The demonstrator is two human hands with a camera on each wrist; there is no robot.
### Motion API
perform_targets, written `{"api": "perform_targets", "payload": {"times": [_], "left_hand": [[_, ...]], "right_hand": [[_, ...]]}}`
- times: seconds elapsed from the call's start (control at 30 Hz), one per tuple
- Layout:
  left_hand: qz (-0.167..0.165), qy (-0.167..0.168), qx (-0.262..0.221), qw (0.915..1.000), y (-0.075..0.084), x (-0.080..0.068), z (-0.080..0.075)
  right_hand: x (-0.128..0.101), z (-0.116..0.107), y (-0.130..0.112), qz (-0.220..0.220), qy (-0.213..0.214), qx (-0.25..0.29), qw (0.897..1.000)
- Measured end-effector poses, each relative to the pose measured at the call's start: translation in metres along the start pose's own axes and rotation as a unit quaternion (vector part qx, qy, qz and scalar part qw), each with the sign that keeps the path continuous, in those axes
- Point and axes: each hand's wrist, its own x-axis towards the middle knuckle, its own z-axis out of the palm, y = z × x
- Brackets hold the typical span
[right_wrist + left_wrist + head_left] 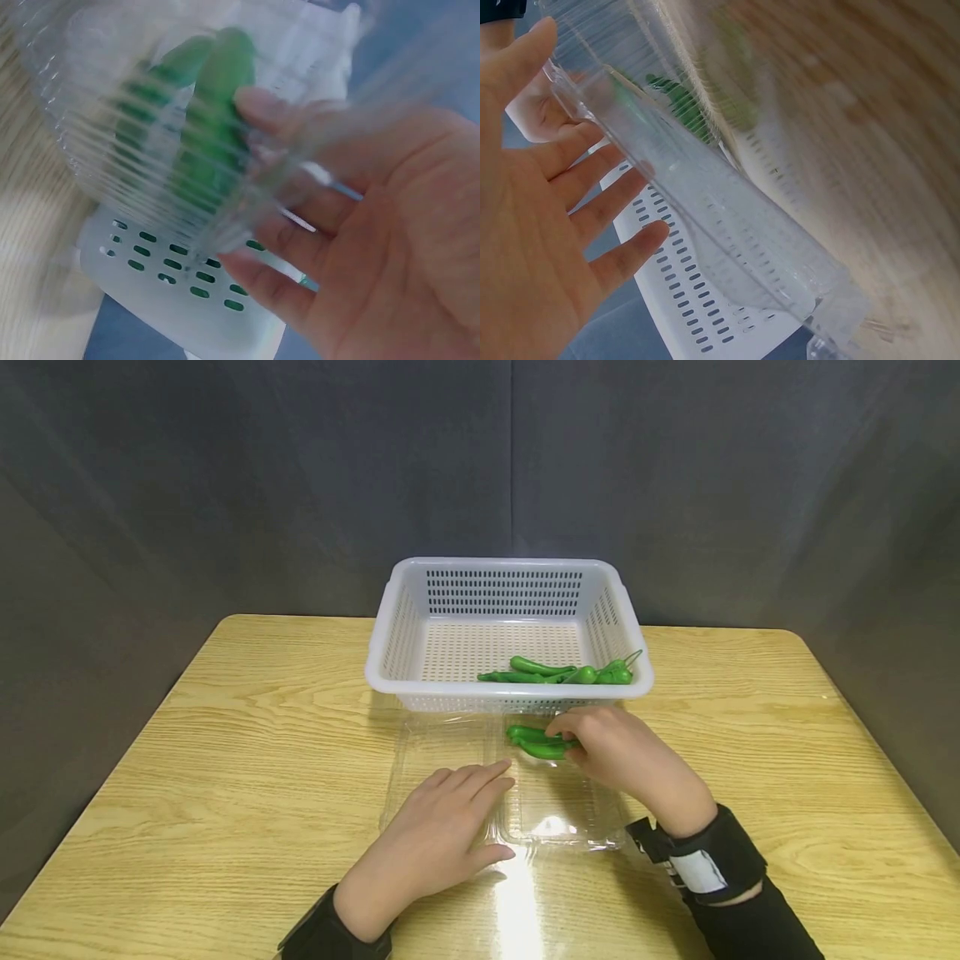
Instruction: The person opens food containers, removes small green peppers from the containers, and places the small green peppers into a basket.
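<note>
Our left hand lies flat, fingers straight, on the clear box. Our right hand curls its fingers round two green peppers inside that box, just in front of the white basket. More peppers lie in the basket. We see no writing. The box sits on the tabletop.
</note>
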Motion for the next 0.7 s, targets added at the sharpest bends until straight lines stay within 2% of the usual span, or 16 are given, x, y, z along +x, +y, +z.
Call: {"api": "perform_targets", "payload": {"times": [0.27, 0.7], "left_hand": [[0.000, -0.003, 0.000, 1.0000, 0.000, 0.000, 0.000], [0.001, -0.010, -0.003, 0.9999, 0.000, 0.000, -0.001]], "right_hand": [[-0.001, -0.003, 0.002, -0.004, -0.011, 0.020, 1.000], [-0.004, -0.017, 0.003, 0.026, 0.000, 0.029, 0.999]]}}
